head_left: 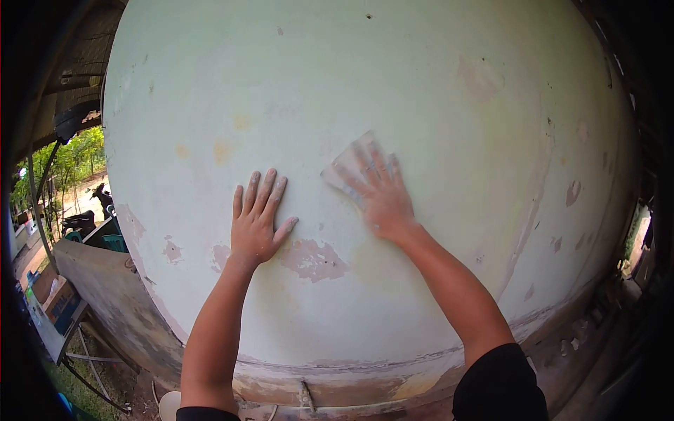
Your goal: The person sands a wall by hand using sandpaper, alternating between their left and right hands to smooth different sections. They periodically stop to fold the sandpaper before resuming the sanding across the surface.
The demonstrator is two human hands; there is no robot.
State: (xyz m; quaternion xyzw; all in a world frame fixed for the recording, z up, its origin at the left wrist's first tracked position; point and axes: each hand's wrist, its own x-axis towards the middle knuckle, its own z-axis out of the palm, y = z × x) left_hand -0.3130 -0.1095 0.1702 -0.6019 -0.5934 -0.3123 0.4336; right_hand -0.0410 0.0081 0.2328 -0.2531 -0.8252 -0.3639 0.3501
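Pale green paint, worn through in several patches, covers the wall [302, 105] in front of me. My left hand [258, 221] lies flat against it with the fingers up and spread, white dust on the fingertips. Just below and right of that hand is a bare pinkish patch [316, 261]. To the right, my right hand [382, 193] presses a pale sheet of sandpaper [338, 174] against the paint. Its fingers are stretched over the sheet and smeared by motion; the sheet's top and left edges stick out past them.
A tap [306, 396] stands out at the wall's foot, low in the middle. At left a low grey wall [116, 291] adjoins, with a table holding a cardboard box [60, 302] beside it. A motorbike [81, 221] is parked outside.
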